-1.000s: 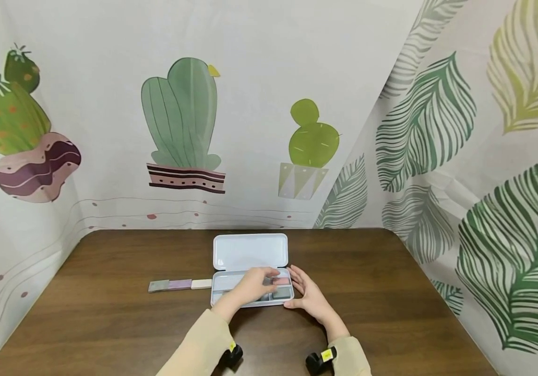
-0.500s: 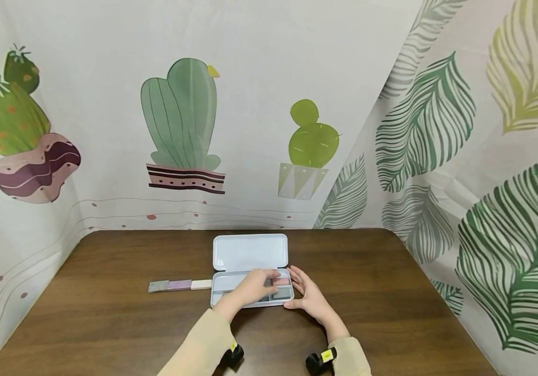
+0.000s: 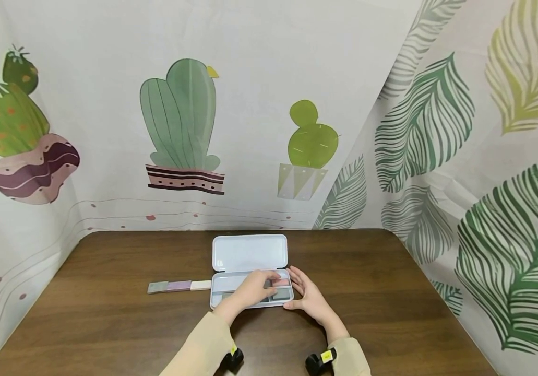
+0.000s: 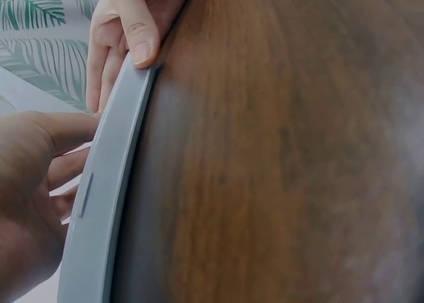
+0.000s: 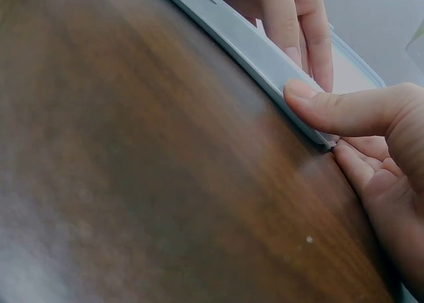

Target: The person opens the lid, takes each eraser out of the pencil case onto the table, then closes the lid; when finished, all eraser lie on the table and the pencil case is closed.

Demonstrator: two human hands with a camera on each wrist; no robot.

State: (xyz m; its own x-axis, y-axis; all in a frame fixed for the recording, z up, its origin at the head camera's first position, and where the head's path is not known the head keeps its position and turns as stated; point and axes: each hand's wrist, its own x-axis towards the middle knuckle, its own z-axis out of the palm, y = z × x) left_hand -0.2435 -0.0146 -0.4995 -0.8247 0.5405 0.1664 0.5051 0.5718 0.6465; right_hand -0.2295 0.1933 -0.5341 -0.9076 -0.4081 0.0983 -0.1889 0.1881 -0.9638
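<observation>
A pale hinged case (image 3: 222, 281) with inner dividers stands on the table, its lid (image 3: 250, 251) raised at the back. My left hand (image 3: 252, 288) reaches over its front wall, the thumb and fingertips down inside at the left end of a flat pink block (image 3: 281, 282). I cannot tell whether they pinch it. In front of the pink block, a grey-green block (image 3: 281, 294) lies in another compartment. My right hand (image 3: 313, 300) holds the case's right end, thumb (image 5: 311, 107) on the front edge and fingers round the side. The left wrist view has the case wall hiding the left fingertips.
Left of the case, a cream block (image 3: 200, 285), a lavender block (image 3: 179, 285) and a greyish block (image 3: 158, 287) lie end to end in a row on the brown table (image 3: 109, 334). A cloth printed with cacti and leaves hangs behind the table.
</observation>
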